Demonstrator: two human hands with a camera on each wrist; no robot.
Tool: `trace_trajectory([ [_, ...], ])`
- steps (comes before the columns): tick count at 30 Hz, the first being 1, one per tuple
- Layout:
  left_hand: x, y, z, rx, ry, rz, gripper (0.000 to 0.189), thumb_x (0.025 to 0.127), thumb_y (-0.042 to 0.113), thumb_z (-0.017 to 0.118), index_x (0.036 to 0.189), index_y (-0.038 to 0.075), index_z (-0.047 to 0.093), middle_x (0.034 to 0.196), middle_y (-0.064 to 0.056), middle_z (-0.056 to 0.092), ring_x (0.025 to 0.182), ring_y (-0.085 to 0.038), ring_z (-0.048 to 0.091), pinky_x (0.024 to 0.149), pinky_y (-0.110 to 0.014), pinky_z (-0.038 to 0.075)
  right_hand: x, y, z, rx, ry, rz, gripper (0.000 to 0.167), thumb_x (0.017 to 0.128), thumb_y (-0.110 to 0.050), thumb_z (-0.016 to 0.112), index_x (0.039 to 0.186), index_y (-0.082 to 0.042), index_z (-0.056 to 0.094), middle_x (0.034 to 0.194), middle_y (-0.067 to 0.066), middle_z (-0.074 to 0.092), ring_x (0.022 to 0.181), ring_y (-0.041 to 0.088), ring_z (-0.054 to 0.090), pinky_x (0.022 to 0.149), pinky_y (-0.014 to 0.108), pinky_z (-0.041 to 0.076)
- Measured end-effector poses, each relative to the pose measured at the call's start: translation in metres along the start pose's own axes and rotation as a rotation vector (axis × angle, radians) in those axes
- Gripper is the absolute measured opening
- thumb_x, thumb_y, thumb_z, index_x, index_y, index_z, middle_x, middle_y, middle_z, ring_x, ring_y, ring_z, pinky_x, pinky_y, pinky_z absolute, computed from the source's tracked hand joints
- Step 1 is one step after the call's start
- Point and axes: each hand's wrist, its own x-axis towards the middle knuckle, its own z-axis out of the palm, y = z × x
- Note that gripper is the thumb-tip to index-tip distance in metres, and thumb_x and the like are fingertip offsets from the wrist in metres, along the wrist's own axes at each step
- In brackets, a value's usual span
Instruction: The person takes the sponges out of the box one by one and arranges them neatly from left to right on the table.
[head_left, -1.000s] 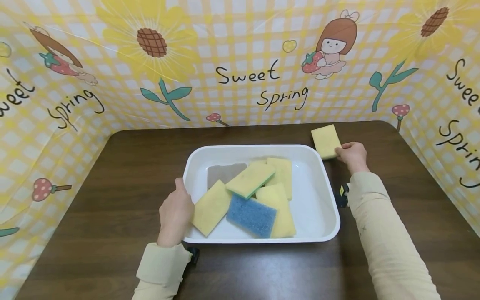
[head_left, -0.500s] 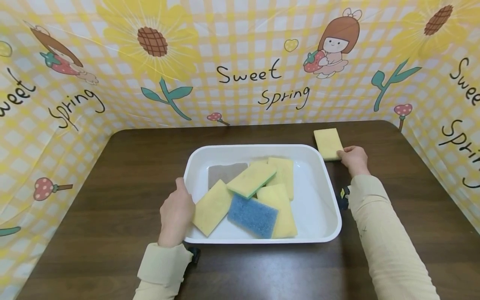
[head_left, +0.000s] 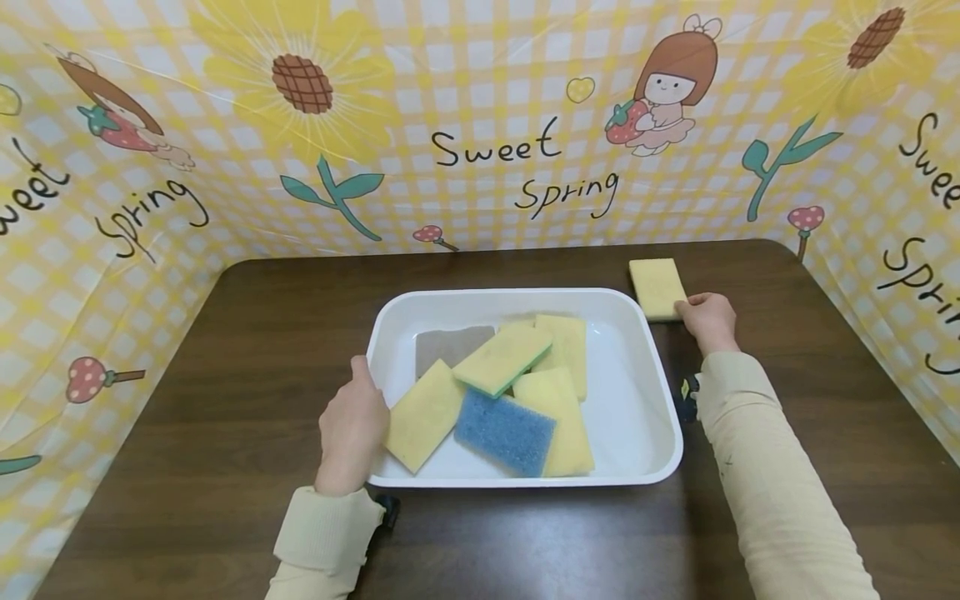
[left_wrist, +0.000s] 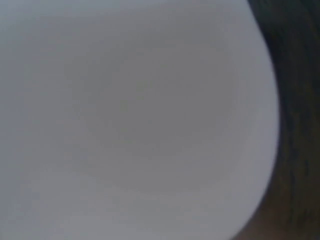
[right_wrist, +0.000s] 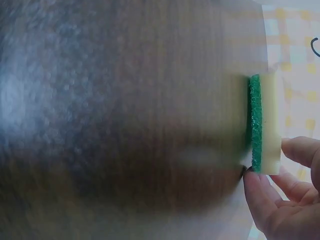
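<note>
At the tray's left end my left hand grips the rim of the white plastic tray; its fingertips are hidden under the rim. The tray's white side fills most of the left wrist view, blurred. Beyond the tray's back right corner, my right hand pinches the near right corner of a yellow sponge. In the right wrist view this sponge shows a green scouring layer beneath, close over the brown table, with thumb and fingers at its edge.
Inside the tray lie several yellow sponges, some overlapping, a blue sponge and a flat grey piece. The dark wooden table is bounded at the back and sides by a yellow checked cloth.
The right hand has brought the yellow sponge slightly nearer and to the right, and the sponge has turned a little straighter. The left hand and the tray have stayed in place.
</note>
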Motion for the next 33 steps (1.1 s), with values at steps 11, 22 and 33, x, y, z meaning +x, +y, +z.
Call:
trace_trajectory([
  [11, -0.002, 0.002, -0.001, -0.01, 0.007, 0.014, 0.038, 0.098, 0.009, 0.04, 0.132, -0.004, 0.029, 0.087, -0.026, 0.063, 0.061, -0.028, 0.056, 0.049, -0.036, 0.04, -0.002, 0.004, -0.005, 0.03, 0.004, 0.005, 0.048, 0.093, -0.025, 0.046, 0.124, 0.011, 0.053, 0.129, 0.031, 0.051, 0.114, 0.04, 0.048, 0.099, 0.045, 0.038],
  [22, -0.003, 0.001, -0.001, -0.012, -0.005, 0.007, 0.038, 0.098, 0.01, 0.039, 0.132, -0.003, 0.029, 0.087, -0.025, 0.063, 0.061, -0.027, 0.056, 0.05, -0.035, 0.04, -0.005, 0.002, -0.025, 0.068, 0.023, 0.002, 0.061, 0.097, -0.036, 0.039, 0.133, 0.014, 0.042, 0.137, 0.034, 0.044, 0.128, 0.044, 0.041, 0.108, 0.048, 0.033],
  [33, -0.003, 0.0, -0.002, -0.008, 0.0, 0.006, 0.038, 0.098, 0.01, 0.04, 0.132, -0.003, 0.028, 0.088, -0.026, 0.063, 0.063, -0.028, 0.056, 0.05, -0.036, 0.04, -0.017, -0.019, -0.056, 0.123, 0.011, -0.087, 0.068, 0.098, -0.044, 0.035, 0.141, 0.008, 0.035, 0.144, 0.032, 0.037, 0.129, 0.043, 0.038, 0.106, 0.052, 0.033],
])
